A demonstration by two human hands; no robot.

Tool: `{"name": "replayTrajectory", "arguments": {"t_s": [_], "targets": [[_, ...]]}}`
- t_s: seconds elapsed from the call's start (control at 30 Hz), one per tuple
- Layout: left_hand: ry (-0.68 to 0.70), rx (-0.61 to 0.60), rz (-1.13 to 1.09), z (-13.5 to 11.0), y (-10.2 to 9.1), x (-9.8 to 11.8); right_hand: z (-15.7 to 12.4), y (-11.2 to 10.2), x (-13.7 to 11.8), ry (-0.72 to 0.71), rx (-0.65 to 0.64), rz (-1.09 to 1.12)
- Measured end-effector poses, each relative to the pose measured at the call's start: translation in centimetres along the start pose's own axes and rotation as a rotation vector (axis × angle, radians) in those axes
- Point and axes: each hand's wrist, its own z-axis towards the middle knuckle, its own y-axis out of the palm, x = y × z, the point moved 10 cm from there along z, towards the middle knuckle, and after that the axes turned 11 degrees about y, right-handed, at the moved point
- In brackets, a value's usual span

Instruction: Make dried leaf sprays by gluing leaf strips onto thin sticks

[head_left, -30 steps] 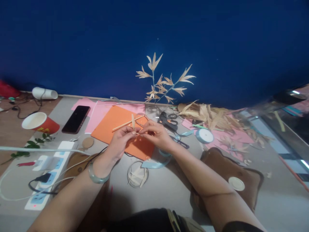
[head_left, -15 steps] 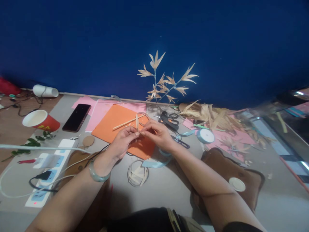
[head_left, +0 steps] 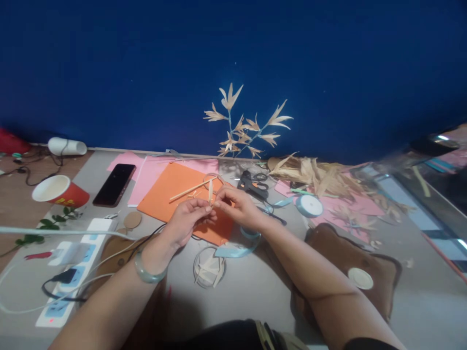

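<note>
My left hand (head_left: 188,221) and my right hand (head_left: 237,206) meet fingertip to fingertip over an orange sheet (head_left: 175,192). Both pinch the base of a small pale dried leaf strip (head_left: 210,191) that stands upright between them. A thin wooden stick (head_left: 191,189) lies slanted on the orange sheet just behind my fingers. My left wrist wears a pale green bangle (head_left: 148,272). Light blue ribbon (head_left: 235,248) curls on the table under my right wrist.
A twig with dried leaves (head_left: 242,126) stands against the blue wall. Glue gun and scissors (head_left: 253,184), ribbon spool (head_left: 309,205) and dried husks (head_left: 321,175) lie right. Phone (head_left: 114,184), red paper cup (head_left: 60,192) and power strip (head_left: 71,265) sit left. A brown pouch (head_left: 357,272) lies near right.
The leaf strip and both hands shifted slightly right and closer together; the view dipped a little. The pinch on the strip is unchanged.
</note>
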Motion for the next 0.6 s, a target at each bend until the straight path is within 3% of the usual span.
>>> {"name": "replayTrajectory", "arguments": {"t_s": [0.17, 0.4, 0.6], "targets": [[0.029, 0.026, 0.016, 0.1, -0.3, 0.1, 0.1, 0.1, 0.6, 0.078, 0.004, 0.044], [0.049, 0.050, 0.026, 0.1, -0.5, 0.4, 0.3, 0.3, 2.3, 0.187, -0.042, 0.268], [0.036, 0.004, 0.022, 0.1, -0.1, 0.1, 0.3, 0.5, 2.3, 0.175, -0.053, 0.353]]}}
